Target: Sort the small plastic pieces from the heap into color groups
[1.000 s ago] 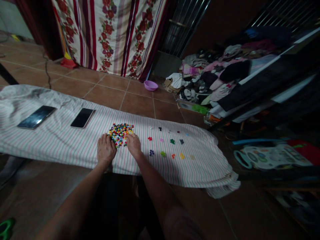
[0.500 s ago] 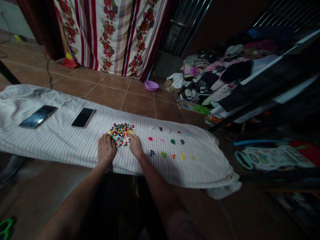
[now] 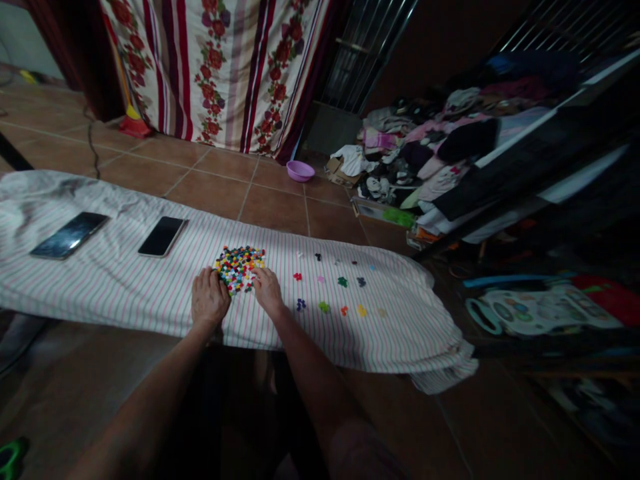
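Note:
A heap of small multicoloured pieces (image 3: 241,263), like tiny bricks, lies on a striped cloth (image 3: 165,293). My left hand (image 3: 209,297) rests flat at the heap's lower left edge, its fingers stretched out. At the right edge, my right hand (image 3: 267,290) has its fingers bent together, tips touching the pieces; whatever is between them is too small to make out. To the right, little groups sorted by colour stand in rows, among them red pieces (image 3: 297,277), dark green pieces (image 3: 343,282), lime green pieces (image 3: 324,307) and yellow pieces (image 3: 362,311).
Two phones or tablets lie on the cloth at left, a larger dark one (image 3: 70,235) and a smaller phone (image 3: 163,237). Beyond are a purple basin (image 3: 301,171) on the tiled floor, a flowered curtain (image 3: 215,73) and a pile of clothes (image 3: 420,143).
The view has shifted slightly, so everything sits a little farther left. Both hands stay at the heap, the right fingertips still among its pieces.

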Motion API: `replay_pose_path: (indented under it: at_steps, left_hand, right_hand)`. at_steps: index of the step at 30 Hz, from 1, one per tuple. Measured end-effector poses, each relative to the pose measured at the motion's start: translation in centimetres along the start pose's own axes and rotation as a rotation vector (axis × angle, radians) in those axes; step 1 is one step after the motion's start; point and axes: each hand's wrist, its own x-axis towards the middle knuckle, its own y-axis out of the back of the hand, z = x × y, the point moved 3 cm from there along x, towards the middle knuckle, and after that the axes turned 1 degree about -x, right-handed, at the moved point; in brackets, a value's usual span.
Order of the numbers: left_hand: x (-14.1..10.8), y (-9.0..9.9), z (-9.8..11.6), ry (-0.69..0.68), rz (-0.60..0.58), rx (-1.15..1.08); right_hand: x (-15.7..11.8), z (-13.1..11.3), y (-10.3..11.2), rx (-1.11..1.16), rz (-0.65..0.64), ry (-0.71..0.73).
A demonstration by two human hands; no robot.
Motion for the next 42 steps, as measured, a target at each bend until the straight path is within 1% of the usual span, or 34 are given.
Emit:
replay_pose_path:
  at_steps: [6,11,18,25,27,31,33,37,42]
  left_hand:
    - [0.0,0.1,0.0,0.001,0.031,-0.037]
    - [-0.2,-0.1,-0.4,-0.008,0.045,-0.068]
    - [-0.6,-0.5,-0.9,0.021,0.063,-0.104]
    - [-0.6,-0.1,-0.8,0.058,0.132,-0.156]
    - [-0.7,0.2,-0.8,0.095,0.134,-0.147]
    - [-1.4,0.7,-0.6,0.17,0.089,-0.091]
    - [-1.8,0.8,-0.5,0.189,0.098,-0.078]
    - [-2.2,0.7,-0.5,0.202,0.133,-0.059]
    - [-2.1,0.6,-0.5,0.182,0.12,-0.011]
  right_hand:
    - [0.0,-0.7,0.3,-0.045,-0.028,-0.022]
    - [0.1,-0.8,0.2,-0.068,-0.032,-0.015]
    - [0.0,-1.0,0.4,-0.07,-0.024,-0.023]
    - [-0.2,-0.7,0.6,-0.046,-0.046,-0.031]
    - [-0.1,-0.5,0.4,-0.042,-0.047,-0.029]
    - [0.1,-0.1,0.0,-0.045,-0.031,-0.015]
    - [0.1,0.0,-0.1,-0.042,-0.022,-0.007]
    - [0.4,0.0,-0.1,-0.046,-0.011,-0.017]
    - [0.7,0.0,0.2,-0.04,-0.01,-0.051]
